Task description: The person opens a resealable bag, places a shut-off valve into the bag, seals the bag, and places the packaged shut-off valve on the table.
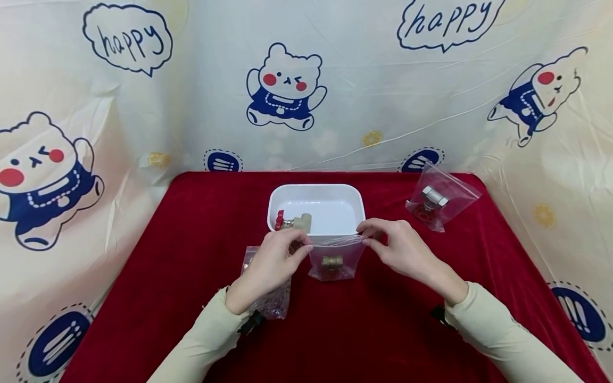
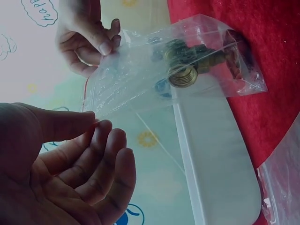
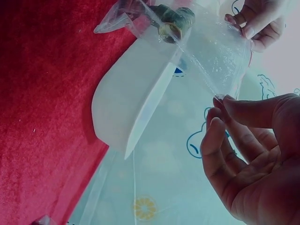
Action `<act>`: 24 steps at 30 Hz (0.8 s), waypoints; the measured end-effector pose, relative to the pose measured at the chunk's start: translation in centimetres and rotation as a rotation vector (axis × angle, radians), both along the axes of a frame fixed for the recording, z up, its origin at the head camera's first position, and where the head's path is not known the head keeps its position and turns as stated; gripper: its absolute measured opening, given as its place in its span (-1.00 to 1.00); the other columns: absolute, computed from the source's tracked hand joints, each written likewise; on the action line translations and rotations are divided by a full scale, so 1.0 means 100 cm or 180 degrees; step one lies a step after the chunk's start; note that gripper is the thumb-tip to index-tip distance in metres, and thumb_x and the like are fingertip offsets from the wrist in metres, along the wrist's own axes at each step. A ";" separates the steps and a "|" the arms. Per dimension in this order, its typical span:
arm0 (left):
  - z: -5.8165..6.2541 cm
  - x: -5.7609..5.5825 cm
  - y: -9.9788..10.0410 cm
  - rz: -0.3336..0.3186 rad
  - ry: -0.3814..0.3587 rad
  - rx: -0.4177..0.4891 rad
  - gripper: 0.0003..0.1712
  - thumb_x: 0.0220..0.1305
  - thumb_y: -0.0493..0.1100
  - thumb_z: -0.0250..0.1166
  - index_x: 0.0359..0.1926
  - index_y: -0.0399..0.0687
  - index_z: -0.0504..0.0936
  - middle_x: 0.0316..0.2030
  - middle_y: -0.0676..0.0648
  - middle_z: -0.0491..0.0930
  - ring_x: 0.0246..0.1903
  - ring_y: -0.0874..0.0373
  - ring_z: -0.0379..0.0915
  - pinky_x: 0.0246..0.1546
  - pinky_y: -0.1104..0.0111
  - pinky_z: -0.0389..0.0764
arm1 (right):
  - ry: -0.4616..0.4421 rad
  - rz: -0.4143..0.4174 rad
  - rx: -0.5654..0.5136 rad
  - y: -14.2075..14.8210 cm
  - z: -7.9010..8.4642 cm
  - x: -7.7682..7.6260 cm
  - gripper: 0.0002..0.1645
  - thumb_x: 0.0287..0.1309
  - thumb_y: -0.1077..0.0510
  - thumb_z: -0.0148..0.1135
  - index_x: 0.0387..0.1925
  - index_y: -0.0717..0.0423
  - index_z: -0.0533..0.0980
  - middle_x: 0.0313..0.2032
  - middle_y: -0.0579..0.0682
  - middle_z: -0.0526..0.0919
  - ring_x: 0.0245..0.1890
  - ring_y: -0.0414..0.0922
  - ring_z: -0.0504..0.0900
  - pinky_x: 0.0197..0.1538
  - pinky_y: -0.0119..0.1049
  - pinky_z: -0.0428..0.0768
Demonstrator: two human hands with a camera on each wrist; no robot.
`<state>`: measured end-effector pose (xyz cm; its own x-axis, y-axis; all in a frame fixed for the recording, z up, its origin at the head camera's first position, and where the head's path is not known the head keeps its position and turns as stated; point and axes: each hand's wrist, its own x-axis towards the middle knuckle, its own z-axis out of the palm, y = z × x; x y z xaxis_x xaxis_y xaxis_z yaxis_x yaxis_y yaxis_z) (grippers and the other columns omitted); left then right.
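A clear zip bag (image 1: 345, 255) hangs between both hands in front of the white tray, with a brass valve (image 1: 332, 262) inside at its lower end. My left hand (image 1: 279, 255) pinches one top corner of the bag between thumb and fingertips. The opposite top corner is pinched by my right hand (image 1: 399, 247). In the left wrist view the brass valve (image 2: 187, 63) shows a threaded opening, with a reddish part beside it. The right wrist view shows the bag's mouth stretched between the two pinches.
The white tray (image 1: 316, 189) holds a beige valve (image 1: 301, 221) with a red handle (image 1: 280, 219). At the back right lies another clear bag (image 1: 452, 199) with a silver valve (image 1: 435, 197). Under the left forearm is a further clear bag (image 1: 278, 303). A red cloth (image 1: 201, 223) covers the table.
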<state>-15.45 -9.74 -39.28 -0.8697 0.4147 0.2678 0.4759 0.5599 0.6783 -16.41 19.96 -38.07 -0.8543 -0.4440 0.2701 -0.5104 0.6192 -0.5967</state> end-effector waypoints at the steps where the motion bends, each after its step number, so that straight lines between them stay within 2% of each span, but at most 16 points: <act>1: 0.000 0.000 0.000 0.0009 0.0002 -0.0001 -0.98 0.41 -0.24 0.42 -0.22 -0.03 0.75 -0.31 0.11 0.66 -0.52 0.26 0.38 -0.40 0.31 0.56 | -0.0007 0.0011 0.0005 0.000 0.000 0.000 -0.69 0.24 0.38 0.45 -0.01 0.09 0.72 -0.22 -0.18 0.78 -0.28 -0.28 0.68 -0.42 -0.33 0.52; 3: 0.002 0.001 0.001 0.0018 0.0014 -0.0017 -0.98 0.42 -0.23 0.42 -0.22 -0.04 0.75 -0.31 0.11 0.66 -0.52 0.25 0.38 -0.41 0.30 0.56 | -0.0010 0.0036 0.0032 -0.001 0.002 0.000 -0.68 0.24 0.35 0.46 0.01 0.08 0.71 -0.21 -0.17 0.78 -0.35 -0.26 0.65 -0.44 -0.32 0.51; 5: 0.001 0.001 0.001 0.0024 0.0034 -0.0027 -0.97 0.42 -0.21 0.42 -0.22 -0.05 0.75 -0.30 0.10 0.67 -0.50 0.26 0.39 -0.40 0.31 0.56 | 0.0019 0.0079 0.0074 -0.002 0.004 0.001 -0.66 0.24 0.31 0.49 0.04 0.07 0.71 -0.18 -0.16 0.78 -0.32 -0.24 0.64 -0.36 -0.29 0.59; 9: 0.002 0.003 0.002 0.0051 0.0072 -0.0034 -0.97 0.39 -0.22 0.44 -0.24 -0.02 0.75 -0.29 0.10 0.67 -0.45 0.25 0.42 -0.38 0.31 0.57 | 0.0165 0.0217 0.0153 -0.012 0.009 0.000 -0.59 0.22 0.17 0.55 0.09 0.05 0.69 -0.07 -0.11 0.75 -0.12 -0.18 0.64 -0.04 -0.11 0.70; 12: 0.003 0.003 0.002 0.0068 0.0090 -0.0024 -0.96 0.37 -0.25 0.45 -0.24 -0.03 0.74 -0.31 0.11 0.65 -0.45 0.22 0.42 -0.39 0.30 0.56 | 0.0310 0.0350 0.0251 -0.026 0.012 -0.001 -0.56 0.21 0.08 0.56 0.11 0.03 0.68 0.00 -0.08 0.72 0.01 -0.12 0.61 0.06 -0.02 0.65; 18: 0.000 0.001 0.003 0.0027 0.0152 -0.0054 -0.96 0.41 -0.21 0.42 -0.22 -0.08 0.73 -0.33 0.11 0.63 -0.45 0.20 0.43 -0.40 0.32 0.55 | 0.0616 0.0589 0.0630 -0.054 0.013 -0.004 -0.67 0.27 0.03 0.49 0.03 0.00 0.71 -0.01 -0.09 0.74 0.07 -0.07 0.62 0.08 -0.01 0.58; 24: 0.000 0.002 0.004 0.0053 0.0192 -0.0045 -0.98 0.40 -0.26 0.41 -0.21 -0.06 0.74 -0.29 0.09 0.64 -0.40 0.18 0.48 -0.37 0.30 0.57 | 0.0741 0.0745 0.0640 -0.071 0.014 -0.009 -0.89 0.29 0.10 0.46 -0.17 -0.01 0.75 -0.22 -0.18 0.75 -0.21 -0.16 0.63 -0.10 -0.14 0.59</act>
